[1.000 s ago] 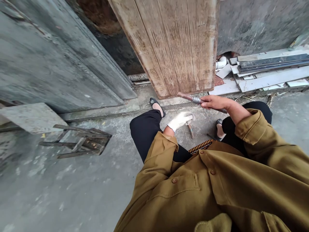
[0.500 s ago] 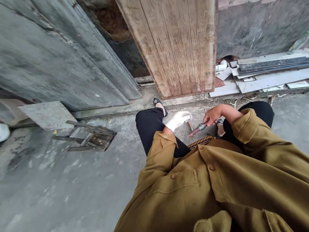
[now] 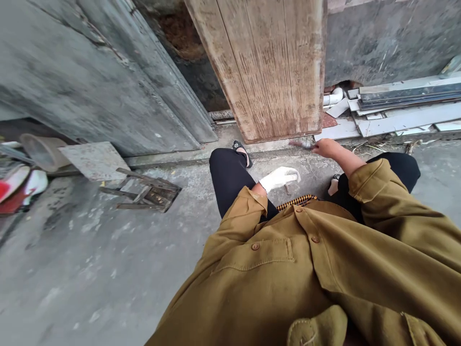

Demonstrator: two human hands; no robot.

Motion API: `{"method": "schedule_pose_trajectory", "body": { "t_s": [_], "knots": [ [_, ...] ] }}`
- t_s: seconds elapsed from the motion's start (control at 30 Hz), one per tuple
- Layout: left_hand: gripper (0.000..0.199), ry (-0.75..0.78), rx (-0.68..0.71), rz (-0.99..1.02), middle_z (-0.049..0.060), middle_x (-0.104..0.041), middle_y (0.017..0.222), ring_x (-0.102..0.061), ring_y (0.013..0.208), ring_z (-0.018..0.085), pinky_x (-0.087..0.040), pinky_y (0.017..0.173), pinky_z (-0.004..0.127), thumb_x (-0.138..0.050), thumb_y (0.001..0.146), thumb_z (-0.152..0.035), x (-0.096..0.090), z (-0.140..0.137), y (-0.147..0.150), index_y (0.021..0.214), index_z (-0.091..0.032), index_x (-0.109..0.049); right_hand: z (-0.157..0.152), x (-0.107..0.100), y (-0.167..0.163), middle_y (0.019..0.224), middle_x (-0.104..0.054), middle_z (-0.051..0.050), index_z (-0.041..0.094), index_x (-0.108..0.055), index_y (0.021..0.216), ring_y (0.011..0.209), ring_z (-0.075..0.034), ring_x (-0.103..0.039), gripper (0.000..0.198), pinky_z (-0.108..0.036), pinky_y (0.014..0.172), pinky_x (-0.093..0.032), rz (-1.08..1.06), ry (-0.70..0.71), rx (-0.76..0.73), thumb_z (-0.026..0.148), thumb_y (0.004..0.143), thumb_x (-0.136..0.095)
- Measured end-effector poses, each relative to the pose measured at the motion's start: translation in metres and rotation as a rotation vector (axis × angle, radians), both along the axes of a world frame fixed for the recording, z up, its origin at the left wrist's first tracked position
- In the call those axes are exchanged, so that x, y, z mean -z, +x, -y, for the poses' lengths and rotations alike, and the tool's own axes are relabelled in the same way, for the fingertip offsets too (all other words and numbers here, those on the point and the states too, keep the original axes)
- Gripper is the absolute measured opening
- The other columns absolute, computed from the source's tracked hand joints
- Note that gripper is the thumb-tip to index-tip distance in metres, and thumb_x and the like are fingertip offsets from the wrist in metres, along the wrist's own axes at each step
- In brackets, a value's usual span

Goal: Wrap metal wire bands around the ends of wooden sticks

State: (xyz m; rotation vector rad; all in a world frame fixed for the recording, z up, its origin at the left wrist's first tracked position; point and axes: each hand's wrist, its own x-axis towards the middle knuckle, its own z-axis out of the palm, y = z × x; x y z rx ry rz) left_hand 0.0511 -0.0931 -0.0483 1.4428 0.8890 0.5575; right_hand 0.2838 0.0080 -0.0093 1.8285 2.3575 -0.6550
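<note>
1. My bare right grip is clenched around a brown stick with silvery wire wound about it.
2. The stick is just on my side of the wooden panel, by its bottom edge and toward its right corner; I cannot tell whether the two touch.
3. My white-gloved left grip is curled, nearer to me than the panel's bottom edge. A short rod shows under the fingers, mostly hidden, and I cannot tell whether I am grasping it.
4. Right of the panel, long strips lie stacked beside a white pipe.
5. Well left of the panel, a wooden frame rests on the concrete floor.
</note>
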Motion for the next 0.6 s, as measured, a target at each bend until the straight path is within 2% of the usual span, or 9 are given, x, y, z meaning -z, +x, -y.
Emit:
{"method": "schedule_pose_trajectory", "body": {
  "t_s": [0.07,0.17,0.23,0.3,0.37,0.43,0.47,0.53,0.6],
  "knots": [
    [0.022,0.008,-0.034,-0.002,0.005,-0.066,0.071,-0.046,0.053,0.008,-0.035,0.05,0.02,-0.07,0.076,-0.034,-0.004,-0.001,-0.001,0.075,-0.012,-0.069,0.005,0.01,-0.001,0.101,-0.07,-0.017,0.011,-0.073,0.099,0.098,-0.027,-0.064,0.027,-0.033,0.082,-0.046,0.192,-0.079,-0.151,0.03,0.08,-0.069],
    [0.027,0.032,-0.151,0.03,0.003,-0.062,0.066,-0.041,0.048,0.006,-0.031,0.047,0.02,-0.068,0.075,-0.038,-0.006,-0.008,-0.007,0.074,-0.011,-0.066,0.019,0.009,0.003,0.076,-0.067,-0.008,0.012,-0.074,0.093,0.075,-0.02,-0.063,0.025,-0.029,0.072,-0.046,0.273,-0.461,-0.44,0.031,0.077,-0.072],
    [0.029,0.052,-0.253,0.063,0.0,-0.057,0.06,-0.039,0.046,0.006,-0.03,0.046,0.021,-0.068,0.075,-0.04,-0.004,-0.013,-0.008,0.074,-0.011,-0.065,0.027,-0.002,0.009,0.062,-0.059,0.0,0.013,-0.072,0.092,0.06,-0.013,-0.055,0.03,-0.024,0.062,-0.043,0.091,-0.743,-0.582,0.039,0.076,-0.074],
    [0.032,0.053,-0.308,0.086,0.0,-0.056,0.06,-0.041,0.047,0.006,-0.031,0.047,0.02,-0.07,0.074,-0.042,0.001,-0.016,-0.007,0.074,-0.011,-0.064,0.032,-0.017,0.016,0.062,-0.055,0.003,0.013,-0.07,0.093,0.056,-0.009,-0.048,0.039,-0.021,0.057,-0.039,-0.236,-0.848,-0.668,0.048,0.075,-0.074],
    [0.036,0.018,-0.286,0.102,0.001,-0.059,0.063,-0.046,0.05,0.007,-0.035,0.05,0.02,-0.072,0.073,-0.046,0.009,-0.014,-0.003,0.077,-0.011,-0.064,0.032,-0.032,0.023,0.068,-0.056,0.002,0.013,-0.067,0.092,0.057,-0.008,-0.046,0.044,-0.021,0.057,-0.038,-0.626,-0.721,-0.641,0.054,0.077,-0.071],
    [0.042,-0.038,-0.194,0.105,0.001,-0.058,0.064,-0.048,0.052,0.008,-0.037,0.051,0.02,-0.07,0.074,-0.052,0.016,-0.011,0.001,0.081,-0.011,-0.064,0.026,-0.04,0.027,0.069,-0.056,0.001,0.013,-0.064,0.094,0.057,-0.008,-0.045,0.042,-0.021,0.057,-0.038,-0.898,-0.467,-0.459,0.054,0.084,-0.064],
    [0.043,-0.057,-0.141,0.095,0.001,-0.058,0.063,-0.048,0.052,0.008,-0.037,0.051,0.02,-0.069,0.075,-0.053,0.02,-0.009,0.002,0.083,-0.011,-0.065,0.022,-0.041,0.028,0.068,-0.055,0.0,0.013,-0.064,0.097,0.057,-0.008,-0.044,0.039,-0.022,0.057,-0.038,-0.946,-0.334,-0.33,0.051,0.089,-0.06],
    [0.044,-0.079,-0.039,0.061,0.001,-0.056,0.062,-0.046,0.051,0.008,-0.034,0.049,0.019,-0.068,0.076,-0.054,0.024,-0.006,0.001,0.084,-0.01,-0.067,0.014,-0.035,0.028,0.07,-0.058,-0.002,0.012,-0.064,0.104,0.058,-0.011,-0.047,0.032,-0.023,0.057,-0.04,-0.829,-0.114,-0.076,0.041,0.094,-0.052],
    [0.044,-0.087,0.016,0.04,0.0,-0.054,0.059,-0.043,0.049,0.007,-0.03,0.048,0.019,-0.068,0.076,-0.053,0.025,-0.005,-0.003,0.084,-0.01,-0.068,0.007,-0.026,0.024,0.08,-0.064,-0.007,0.013,-0.066,0.108,0.068,-0.015,-0.056,0.03,-0.026,0.064,-0.043,-0.496,0.03,0.049,0.034,0.094,-0.052]
  ]
}}
